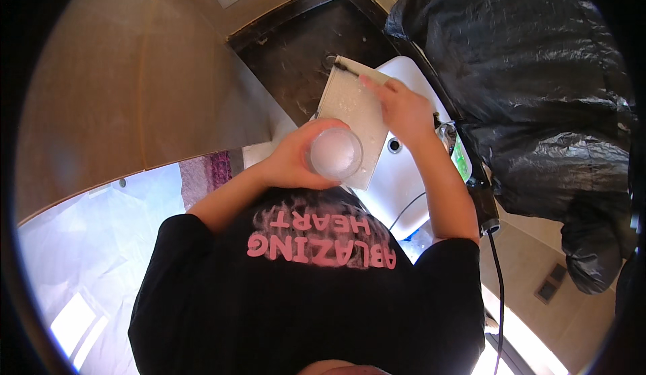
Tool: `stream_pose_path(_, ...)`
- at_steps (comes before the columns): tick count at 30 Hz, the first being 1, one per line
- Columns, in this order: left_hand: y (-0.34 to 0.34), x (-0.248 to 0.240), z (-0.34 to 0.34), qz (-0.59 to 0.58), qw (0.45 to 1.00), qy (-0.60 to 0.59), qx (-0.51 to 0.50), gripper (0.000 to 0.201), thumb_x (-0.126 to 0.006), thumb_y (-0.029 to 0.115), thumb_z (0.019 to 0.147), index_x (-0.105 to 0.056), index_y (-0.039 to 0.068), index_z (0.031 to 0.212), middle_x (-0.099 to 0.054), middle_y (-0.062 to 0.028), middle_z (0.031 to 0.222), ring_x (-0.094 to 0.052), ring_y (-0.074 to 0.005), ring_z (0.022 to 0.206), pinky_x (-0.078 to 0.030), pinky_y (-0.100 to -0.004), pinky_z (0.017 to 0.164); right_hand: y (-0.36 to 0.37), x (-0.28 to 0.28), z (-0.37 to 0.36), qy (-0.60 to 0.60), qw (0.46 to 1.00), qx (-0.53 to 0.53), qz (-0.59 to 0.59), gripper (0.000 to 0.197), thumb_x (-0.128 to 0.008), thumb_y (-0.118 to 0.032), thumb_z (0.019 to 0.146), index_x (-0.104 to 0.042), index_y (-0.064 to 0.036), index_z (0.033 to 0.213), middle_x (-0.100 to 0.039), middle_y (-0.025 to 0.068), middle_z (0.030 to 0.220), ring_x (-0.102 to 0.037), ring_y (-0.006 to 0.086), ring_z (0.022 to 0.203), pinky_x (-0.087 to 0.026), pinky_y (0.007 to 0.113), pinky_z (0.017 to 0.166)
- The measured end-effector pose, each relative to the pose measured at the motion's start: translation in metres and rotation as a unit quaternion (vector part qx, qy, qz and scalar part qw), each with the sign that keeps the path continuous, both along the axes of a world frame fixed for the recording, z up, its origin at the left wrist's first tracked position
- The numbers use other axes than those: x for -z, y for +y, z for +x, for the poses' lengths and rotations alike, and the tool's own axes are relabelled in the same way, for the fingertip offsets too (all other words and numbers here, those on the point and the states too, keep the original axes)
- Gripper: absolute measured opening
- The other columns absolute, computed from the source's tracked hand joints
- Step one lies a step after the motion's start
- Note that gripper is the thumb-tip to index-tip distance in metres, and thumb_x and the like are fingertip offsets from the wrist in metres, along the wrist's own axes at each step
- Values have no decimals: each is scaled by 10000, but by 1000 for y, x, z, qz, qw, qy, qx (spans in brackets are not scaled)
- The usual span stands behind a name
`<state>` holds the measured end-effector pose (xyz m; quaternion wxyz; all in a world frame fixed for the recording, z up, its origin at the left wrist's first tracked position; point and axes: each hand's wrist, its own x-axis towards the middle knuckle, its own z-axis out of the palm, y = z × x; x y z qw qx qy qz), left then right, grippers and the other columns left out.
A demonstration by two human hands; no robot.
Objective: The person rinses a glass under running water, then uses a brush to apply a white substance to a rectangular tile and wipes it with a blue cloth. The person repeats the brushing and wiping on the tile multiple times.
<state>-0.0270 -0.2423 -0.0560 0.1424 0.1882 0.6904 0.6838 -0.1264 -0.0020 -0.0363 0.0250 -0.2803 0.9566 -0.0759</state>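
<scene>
My left hand (297, 156) is wrapped round a clear cup (336, 154) with something white and powdery or foamy in it. To the far right, my right hand (406, 112) pinches a slim dark-tipped tool (346, 69), perhaps a small brush; its grip end is hidden by my fingers. The tool's tip lies over the far edge of a cream-coloured flat panel (356, 111). Small wet-looking specks dot the panel, which rests tilted across the white sink (408, 173). The cup is held above the panel's near left part.
A dark stone counter (296, 45) runs behind the panel. Black plastic sheeting (518, 85) covers the right side. The sink's drain (394, 145), a green packet (461, 158) and a black cable (499, 287) are at the right. A brown wall panel (128, 99) stands left.
</scene>
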Motion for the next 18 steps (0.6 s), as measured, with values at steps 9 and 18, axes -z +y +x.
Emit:
stream_pose_path(9, 1, 2, 0, -1, 1000, 11, 7, 829, -888, 190, 644, -493, 72, 1363, -545, -100, 1308, -521, -241, 1245, -405, -365, 1055, -5, -6, 3, 17, 1000, 12, -14, 493, -577, -123, 892, -621, -372, 1316, -645, 34, 928, -681, 243, 763, -554, 355, 644)
stream_pose_path(18, 1, 2, 2, -24, 999, 8, 22, 856, -880, 120, 662, -435, 54, 1390, -528, -82, 1354, -487, -187, 1272, -378, -353, 1076, 0, 2, 14, -38, 994, 100, -14, 445, -532, -167, 924, -631, -388, 1297, -645, 40, 913, -680, 257, 794, -553, 395, 666)
